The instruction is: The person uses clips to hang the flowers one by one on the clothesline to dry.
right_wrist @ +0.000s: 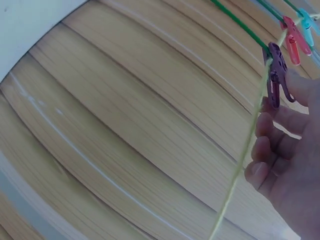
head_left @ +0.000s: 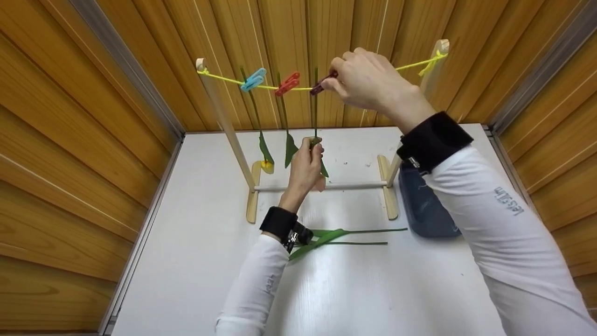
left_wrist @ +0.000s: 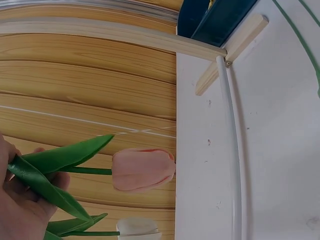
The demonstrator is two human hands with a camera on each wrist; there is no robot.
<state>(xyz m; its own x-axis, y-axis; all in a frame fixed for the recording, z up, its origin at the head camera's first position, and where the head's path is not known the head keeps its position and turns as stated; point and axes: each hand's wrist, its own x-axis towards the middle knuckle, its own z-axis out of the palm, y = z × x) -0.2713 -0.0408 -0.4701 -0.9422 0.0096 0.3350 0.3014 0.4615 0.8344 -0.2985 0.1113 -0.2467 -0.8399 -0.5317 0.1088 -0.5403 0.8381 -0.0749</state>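
My left hand grips a pink tulip by its green leaves and stem, with the bloom hanging downward. Up at the yellow line, my right hand pinches a purple clothespin between thumb and fingers. The tulip's stem meets the line at that clothespin. To its left, a red clothespin and a light blue clothespin sit on the line with tulip stems. A yellow tulip hangs under the blue one; a white tulip hangs beside the pink one.
A wooden stand with a left post and a low crossbar carries the line. More green stems lie on the white table in front. The dark blue container stands at the right, partly behind my right arm.
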